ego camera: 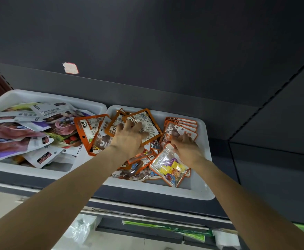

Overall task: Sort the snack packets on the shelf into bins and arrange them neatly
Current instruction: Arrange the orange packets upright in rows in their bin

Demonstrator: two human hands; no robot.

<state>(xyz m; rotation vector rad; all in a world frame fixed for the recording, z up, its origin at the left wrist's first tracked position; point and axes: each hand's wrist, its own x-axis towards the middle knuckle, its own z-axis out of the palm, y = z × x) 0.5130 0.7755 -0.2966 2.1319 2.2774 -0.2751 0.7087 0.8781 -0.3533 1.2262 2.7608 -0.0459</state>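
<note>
Two white bins stand side by side on a dark shelf. The left bin point(45, 95) is heaped with white and purple snack packets point(21, 134). The right bin point(204, 141) holds orange-edged packets. My left hand point(129, 139) grips an orange-edged packet point(147, 124) lifted above the pile, its white label facing me. My right hand point(187, 148) has curled fingers on a neat upright stack of orange packets point(181, 128) at the bin's right side. A clear packet with yellow and purple sweets point(169, 167) lies at the front.
Another orange packet point(89, 131) leans over the gap between the bins. The dark shelf back wall point(147, 51) carries a small torn label point(70, 68). Below the shelf edge are a clear plastic bag point(82, 230) and green strips point(165, 227).
</note>
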